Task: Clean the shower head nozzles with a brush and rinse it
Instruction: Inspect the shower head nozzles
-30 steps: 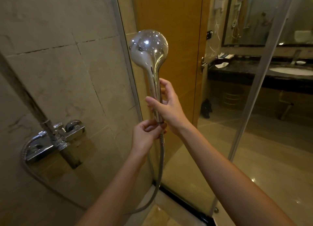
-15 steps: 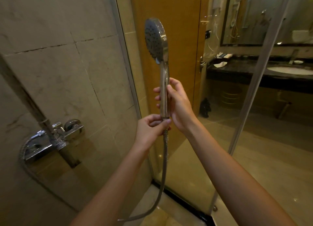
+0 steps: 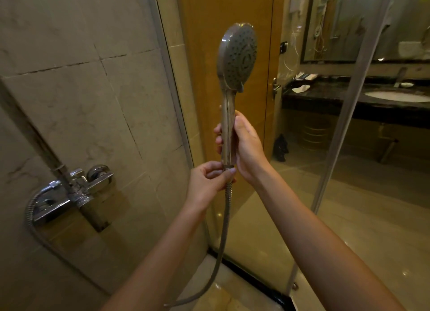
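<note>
A chrome shower head [image 3: 238,58] stands upright in front of me, its grey nozzle face turned toward me and slightly right. My right hand [image 3: 246,145] is wrapped around its handle. My left hand [image 3: 209,180] pinches the joint at the bottom of the handle, where the metal hose [image 3: 223,231] begins. The hose hangs down and curves left toward the floor. No brush is in view.
A chrome mixer tap [image 3: 72,192] is fixed to the tiled wall [image 3: 93,101] at left. Glass shower panels [image 3: 302,194] stand right behind the shower head. Beyond them are a wooden door [image 3: 223,8], a dark counter with a sink [image 3: 395,96] and a mirror.
The shower head has turned in my hands: first its shiny back faced me, then its edge, now the nozzle face. Both hands stay on the handle and hose joint.
</note>
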`<state>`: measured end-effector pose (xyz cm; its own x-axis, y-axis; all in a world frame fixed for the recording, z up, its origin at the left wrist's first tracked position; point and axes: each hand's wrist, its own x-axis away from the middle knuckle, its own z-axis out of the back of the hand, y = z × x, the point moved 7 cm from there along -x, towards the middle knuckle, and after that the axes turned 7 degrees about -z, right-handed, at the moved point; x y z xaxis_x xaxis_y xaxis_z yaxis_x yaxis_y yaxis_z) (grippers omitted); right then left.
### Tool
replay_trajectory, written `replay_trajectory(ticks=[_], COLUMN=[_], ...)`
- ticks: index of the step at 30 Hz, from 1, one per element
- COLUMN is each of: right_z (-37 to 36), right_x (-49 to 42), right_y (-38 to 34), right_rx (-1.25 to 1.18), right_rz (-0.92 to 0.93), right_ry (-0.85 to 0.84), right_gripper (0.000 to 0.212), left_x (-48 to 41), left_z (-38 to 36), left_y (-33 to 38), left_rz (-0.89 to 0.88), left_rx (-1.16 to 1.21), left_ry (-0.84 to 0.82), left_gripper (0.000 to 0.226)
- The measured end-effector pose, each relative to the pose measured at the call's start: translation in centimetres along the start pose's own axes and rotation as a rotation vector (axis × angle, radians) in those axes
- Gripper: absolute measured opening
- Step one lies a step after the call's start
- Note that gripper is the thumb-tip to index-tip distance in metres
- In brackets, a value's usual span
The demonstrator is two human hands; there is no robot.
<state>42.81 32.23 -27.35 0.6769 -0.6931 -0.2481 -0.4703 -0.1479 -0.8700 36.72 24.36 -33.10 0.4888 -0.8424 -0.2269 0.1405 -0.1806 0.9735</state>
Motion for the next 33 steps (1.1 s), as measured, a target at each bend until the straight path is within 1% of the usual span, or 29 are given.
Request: replay_trajectory(ticks=[2, 5, 8, 12, 16, 21, 23, 27, 29, 33], right_z=[0.0, -0.1, 0.1, 0.2, 0.2, 0.9, 1.2, 1.9, 2.0, 1.6], right_x=[-0.1, 0.0, 0.3, 0.4, 0.4, 0.2, 0.0, -0.3, -0.3, -0.3], right_y=[-0.1, -0.1, -0.5, -0.5, -0.7, -0.8, -0.8, -0.9, -0.9, -1.0], right_rx=[0.008, 0.139, 0.254, 0.265, 0.254, 0.178, 0.161, 0.173, 0.145, 0.107], right_rz=[0.001, 0.023, 0.058, 0.063, 0.087, 0.087, 0.082, 0.053, 0.033, 0.011], right_ry=[0.022, 0.022, 0.029, 0.054, 0.024, 0.015, 0.010, -0.015, -0.031, -0.107], right_gripper=[0.038, 0.050, 0.054, 0.056, 0.040, 0.040, 0.034, 0.023, 0.019, 0.018], left_x=[0.2, 0.4, 0.5, 0.4, 0.4, 0.0, -0.2, -0.4, -0.4, -0.3], left_z=[-0.3, -0.7, -0.7, -0.3, -0.7, -0.6, -0.4, -0.3, -0.5, -0.6], left_y=[-0.1, -0.1, -0.1, -0.4, -0.4, -0.4, -0.5, -0.7, -0.8, -0.8], left_rz=[0.010, 0.010, -0.007, 0.000, 0.005, 0.000, 0.000, 0.021, 0.025, 0.011], left_rx=[0.011, 0.036, 0.040, 0.076, 0.097, 0.103, 0.100, 0.096, 0.083, 0.094], left_ry=[-0.012, -0.020, -0.025, 0.002, -0.017, -0.035, -0.043, -0.085, -0.124, -0.174], left_gripper=[0.010, 0.006, 0.007, 0.009, 0.010, 0.009, 0.010, 0.019, 0.015, 0.013])
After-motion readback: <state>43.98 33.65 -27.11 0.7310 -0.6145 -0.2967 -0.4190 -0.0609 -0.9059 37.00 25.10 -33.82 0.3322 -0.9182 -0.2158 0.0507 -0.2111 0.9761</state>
